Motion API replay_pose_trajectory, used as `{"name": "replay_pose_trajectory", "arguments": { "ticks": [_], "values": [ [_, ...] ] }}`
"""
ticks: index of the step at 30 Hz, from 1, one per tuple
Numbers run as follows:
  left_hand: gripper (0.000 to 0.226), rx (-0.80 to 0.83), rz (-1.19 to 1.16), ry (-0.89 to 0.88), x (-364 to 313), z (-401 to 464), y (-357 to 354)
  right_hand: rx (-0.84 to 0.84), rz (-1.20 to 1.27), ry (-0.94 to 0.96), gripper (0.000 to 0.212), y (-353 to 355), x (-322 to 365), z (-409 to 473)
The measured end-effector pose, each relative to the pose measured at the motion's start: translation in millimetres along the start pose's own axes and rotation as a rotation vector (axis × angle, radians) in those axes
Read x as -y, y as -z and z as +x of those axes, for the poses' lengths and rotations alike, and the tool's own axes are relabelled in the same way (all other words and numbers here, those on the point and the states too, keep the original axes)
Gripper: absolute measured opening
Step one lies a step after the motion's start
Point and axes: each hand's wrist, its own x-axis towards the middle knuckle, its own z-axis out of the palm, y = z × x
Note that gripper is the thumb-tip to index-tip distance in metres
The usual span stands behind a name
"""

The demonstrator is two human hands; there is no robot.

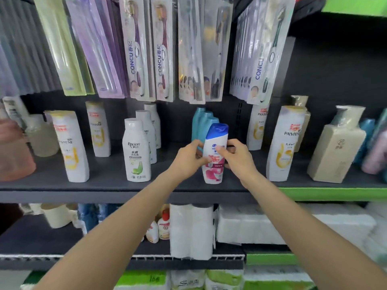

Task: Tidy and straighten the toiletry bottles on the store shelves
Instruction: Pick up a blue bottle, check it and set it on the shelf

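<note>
While both hands hold it, the blue-capped shampoo bottle (214,155) stands at the front edge of the dark shelf (104,185), about mid-width, leaning slightly right. Its mid-label is covered by fingers; small print is too blurred to read.

Left hand (189,159) comes in from the lower left, fingers curled on the bottle's left side, thumb on the front. Right hand (236,156) grips the right side, thumb across the front label, fingers wrapped behind and out of view. Both forearms are bare and extended up to the shelf.

Teal bottles (203,124) sit directly behind it, mostly hidden. Left along the front edge: a white Rejoice bottle with a green label (137,151), with two more white bottles (149,132) in a row behind it, partly blocked. Further left is a white Pantene bottle (70,147). Right along the front edge: another Pantene bottle (285,143), then a beige square bottle (337,151).

Hanging toothbrush packs (146,49) overlap the tops of the rear bottles. Far-left and far-right items are motion-smeared and cut by the frame. On the lower shelf, white tissue rolls (191,231) are partly hidden by the arms.
</note>
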Motion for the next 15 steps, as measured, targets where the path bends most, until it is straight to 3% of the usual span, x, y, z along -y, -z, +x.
{"name": "replay_pose_trajectory", "arguments": {
  "ticks": [7,12,15],
  "values": [
    [0.024,-0.173,0.023,-0.110,6,-11,-2,-0.014,0.078,-0.018,0.024,-4,10,-4],
    [0.034,-0.293,0.253,-0.186,-1,-27,10,0.002,0.231,-0.119,0.043,-13,22,-7],
    [0.039,-0.276,0.164,-0.239,3,-37,20,0.070,0.387,-0.174,0.035,-10,26,-8]
  ]
}}
